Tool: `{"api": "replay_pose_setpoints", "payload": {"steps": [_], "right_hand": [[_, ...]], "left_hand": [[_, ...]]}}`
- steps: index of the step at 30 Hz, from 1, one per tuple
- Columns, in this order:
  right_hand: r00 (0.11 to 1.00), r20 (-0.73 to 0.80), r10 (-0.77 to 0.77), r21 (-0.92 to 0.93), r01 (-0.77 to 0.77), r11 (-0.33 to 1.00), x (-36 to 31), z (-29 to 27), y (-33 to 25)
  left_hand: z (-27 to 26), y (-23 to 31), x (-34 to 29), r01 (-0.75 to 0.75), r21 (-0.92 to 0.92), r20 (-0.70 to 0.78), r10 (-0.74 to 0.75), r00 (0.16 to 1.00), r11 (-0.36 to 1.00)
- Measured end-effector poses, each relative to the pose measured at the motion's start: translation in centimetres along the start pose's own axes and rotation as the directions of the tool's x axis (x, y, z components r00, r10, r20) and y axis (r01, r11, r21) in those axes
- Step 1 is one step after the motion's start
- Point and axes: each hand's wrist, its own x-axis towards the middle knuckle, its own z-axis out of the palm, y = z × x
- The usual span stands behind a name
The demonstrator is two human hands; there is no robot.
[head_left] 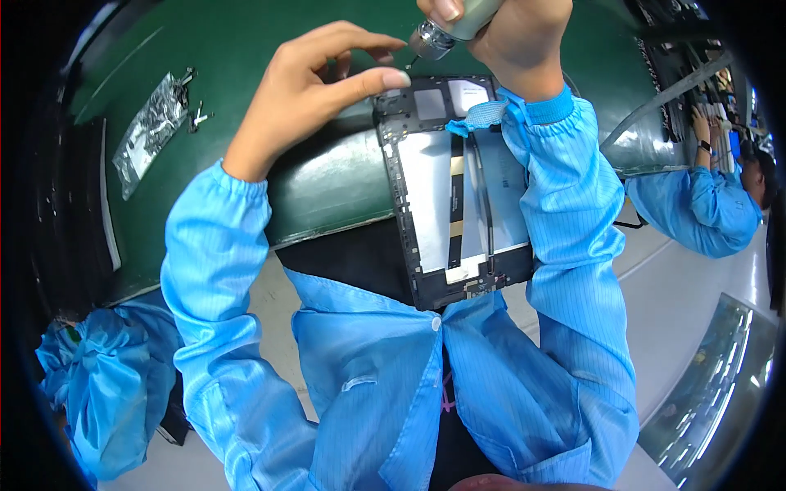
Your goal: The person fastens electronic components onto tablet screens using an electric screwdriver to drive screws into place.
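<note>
My right hand (524, 45) is closed around a pale electric screwdriver (434, 41) with a metal collar, its thin bit pointing down at the far edge of an opened tablet (426, 192). Silver panels, dark ribbon cables and a black frame show inside the tablet, which reaches over the table's near edge toward my body. Beside the bit is my left hand (303, 86), its thumb and index finger apart and the other fingers bent. A tiny dark piece, perhaps a screw, shows at the bit's tip. A blue strap (479, 119) hangs from my right cuff over the tablet.
On the green tabletop (221, 57) at the left lies a clear bag of small parts (147, 139), with loose metal pieces (198, 117) next to it. Dark racks stand at the far left. Co-workers in blue sit at the right (696, 204) and lower left (115, 385).
</note>
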Motion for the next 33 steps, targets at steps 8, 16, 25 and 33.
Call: {"api": "replay_pose_setpoints", "payload": {"steps": [8,16,25,33], "right_hand": [[0.997,-0.063,-0.042,-0.013,0.042,0.999,-1.0,-3.1,-4.5],[0.981,-0.195,-0.022,-0.273,-0.033,0.961,-3.1,-10.9,-8.1],[0.971,-0.240,-0.019,-0.378,-0.075,0.923,-4.4,-15.2,-8.7],[0.954,-0.297,0.042,-0.301,-0.135,0.944,-4.7,-15.1,-8.2]], "left_hand": [[3.9,2.3,4.4,-0.040,-0.089,0.105,0.050,0.993,0.995],[9.8,2.5,12.2,-0.389,0.155,0.374,0.311,0.874,0.908],[0.1,-3.5,13.6,0.139,0.544,-0.318,0.050,0.947,0.828],[-16.8,-17.5,17.5,0.890,-0.076,-0.531,-0.774,0.345,0.449]]}}
